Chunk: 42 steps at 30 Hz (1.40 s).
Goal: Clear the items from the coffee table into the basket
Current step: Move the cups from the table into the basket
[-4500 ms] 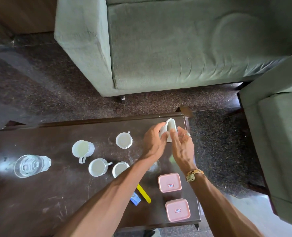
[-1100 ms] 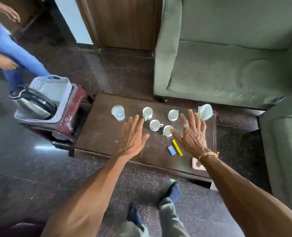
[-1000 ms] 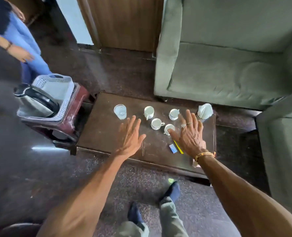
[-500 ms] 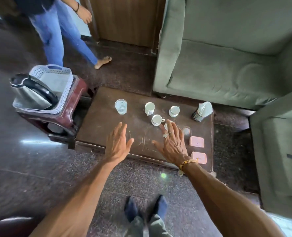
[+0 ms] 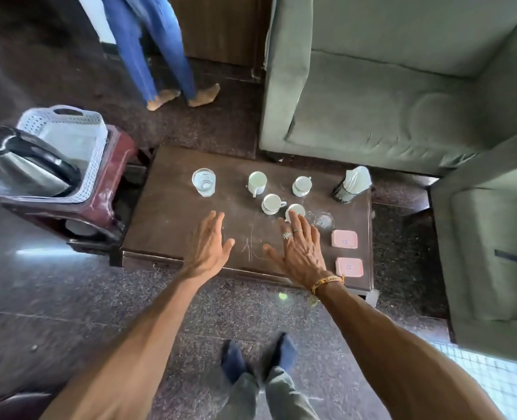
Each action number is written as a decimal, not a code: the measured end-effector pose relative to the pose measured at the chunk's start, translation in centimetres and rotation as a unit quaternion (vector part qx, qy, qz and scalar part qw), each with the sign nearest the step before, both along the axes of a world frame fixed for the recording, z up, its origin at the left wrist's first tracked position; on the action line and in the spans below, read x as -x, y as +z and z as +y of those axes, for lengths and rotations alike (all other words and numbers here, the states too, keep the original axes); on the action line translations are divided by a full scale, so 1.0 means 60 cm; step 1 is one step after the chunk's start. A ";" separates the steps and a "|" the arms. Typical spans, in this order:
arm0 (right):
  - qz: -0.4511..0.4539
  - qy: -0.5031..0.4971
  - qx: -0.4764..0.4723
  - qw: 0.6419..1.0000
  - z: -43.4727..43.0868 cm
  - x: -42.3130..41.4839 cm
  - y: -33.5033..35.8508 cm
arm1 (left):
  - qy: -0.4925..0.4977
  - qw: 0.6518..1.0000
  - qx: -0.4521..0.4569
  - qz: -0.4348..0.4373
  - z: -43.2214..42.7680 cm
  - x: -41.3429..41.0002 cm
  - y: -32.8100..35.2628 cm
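Note:
The dark coffee table (image 5: 166,225) carries a water glass (image 5: 203,182), several white cups (image 5: 257,182), a tissue holder (image 5: 351,184) at the far right, a small clear glass (image 5: 324,221) and two pink lidded boxes (image 5: 344,239). My left hand (image 5: 208,247) hovers flat with fingers spread above the table's near middle, holding nothing. My right hand (image 5: 299,247) is also spread flat, its fingertips over the nearest cup (image 5: 296,210). The white perforated basket (image 5: 69,122) stands on a maroon stool (image 5: 111,177) to the left, with a steel kettle (image 5: 24,165) lying in it.
A green sofa (image 5: 387,110) stands behind the table and a second green seat (image 5: 493,237) to the right. A person in blue jeans (image 5: 157,47) stands barefoot beyond the table's far left. My own feet (image 5: 257,356) are on the dark speckled floor.
I have stood back from the table after setting the tissues in the holder. Both hands drew nearer the front edge, spread flat. The person in jeans walked from the left to behind the table.

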State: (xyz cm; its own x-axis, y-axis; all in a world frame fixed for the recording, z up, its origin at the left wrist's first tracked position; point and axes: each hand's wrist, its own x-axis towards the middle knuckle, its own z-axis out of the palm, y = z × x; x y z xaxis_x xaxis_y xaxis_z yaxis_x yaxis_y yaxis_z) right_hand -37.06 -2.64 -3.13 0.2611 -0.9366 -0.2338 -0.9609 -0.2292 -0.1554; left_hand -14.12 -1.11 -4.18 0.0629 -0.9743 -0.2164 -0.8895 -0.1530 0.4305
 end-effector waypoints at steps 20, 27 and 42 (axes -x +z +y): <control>-0.031 -0.031 -0.064 0.997 -0.173 -0.016 -0.122 | -0.030 0.996 -0.074 0.047 -0.187 0.043 -0.133; -0.016 -0.005 -0.105 0.994 -0.277 -0.009 -0.209 | -0.030 0.994 -0.096 0.031 -0.293 0.066 -0.195; 0.041 0.012 -0.162 0.986 -0.354 -0.031 -0.364 | -0.100 0.988 -0.114 -0.027 -0.453 0.112 -0.363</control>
State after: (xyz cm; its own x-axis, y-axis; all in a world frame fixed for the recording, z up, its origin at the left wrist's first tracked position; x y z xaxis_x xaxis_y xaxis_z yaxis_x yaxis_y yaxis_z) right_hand -35.21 -23.90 -24.97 0.2501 -0.8027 -0.5414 -0.9682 -0.2035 -0.1456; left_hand -20.86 -28.26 -25.99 -0.1080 -0.8949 -0.4330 -0.9322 -0.0602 0.3570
